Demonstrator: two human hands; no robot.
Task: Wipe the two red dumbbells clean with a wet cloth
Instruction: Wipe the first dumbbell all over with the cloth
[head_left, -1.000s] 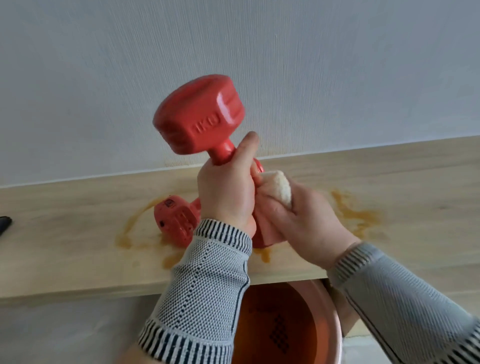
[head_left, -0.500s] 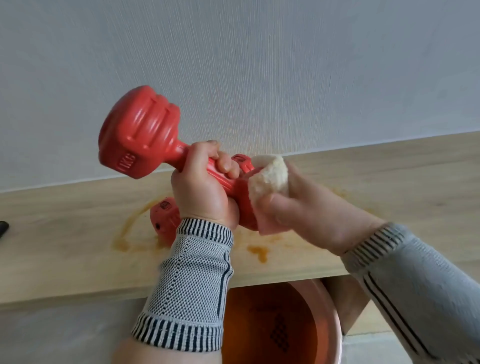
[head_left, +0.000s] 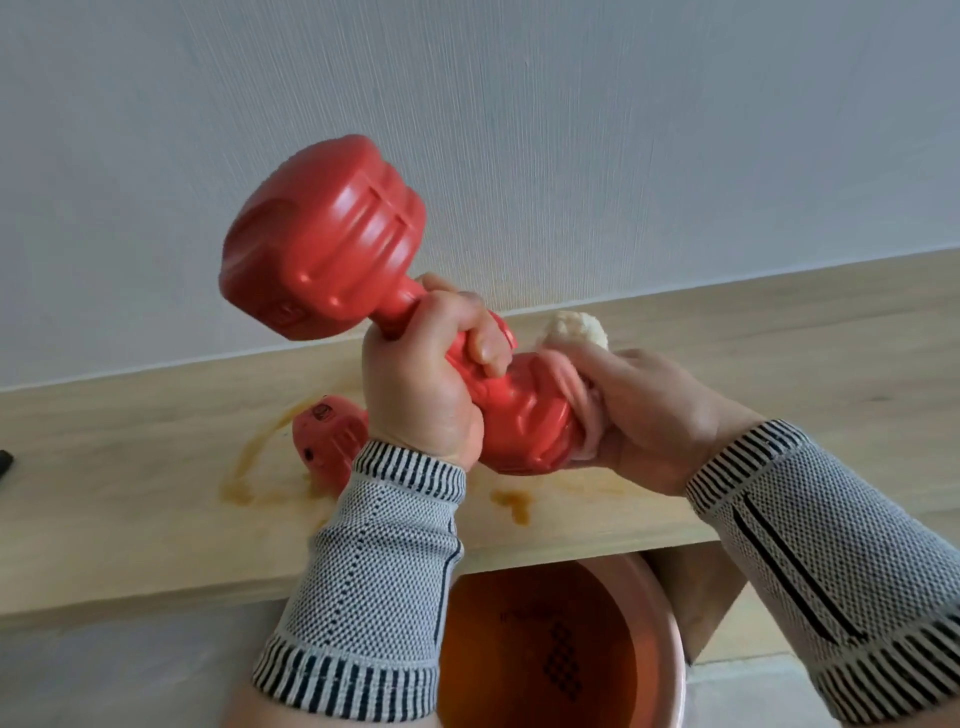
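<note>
Two red dumbbells in play here, and one of them is up in the air: the raised dumbbell (head_left: 395, 312) sits tilted, its big far head up and to the left of the left hand (head_left: 421, 384), its near head low and to the right. That left hand has its fingers and thumb wrapped tight round the handle, knuckles toward the camera, a grey knit sleeve (head_left: 374, 571) with striped cuffs running back from the wrist. Right beside it, the right hand (head_left: 654, 415) has the cloth (head_left: 576, 338) bunched in its curled fingers and pressed against the end of the near head, a pale tuft poking out above the thumb and a pinkish fold squeezed between palm and red plastic. The second dumbbell (head_left: 327, 441) lies on the wooden surface (head_left: 130, 493) just behind and left of the left wrist, mostly hidden by it, only one head showing. Brown stains (head_left: 511, 501) mark the wood below both hands and curve off beside that resting dumbbell. Under the surface edge, below the two forearms, sits an orange basin (head_left: 660, 613). A white wall (head_left: 571, 130) stands behind everything.
</note>
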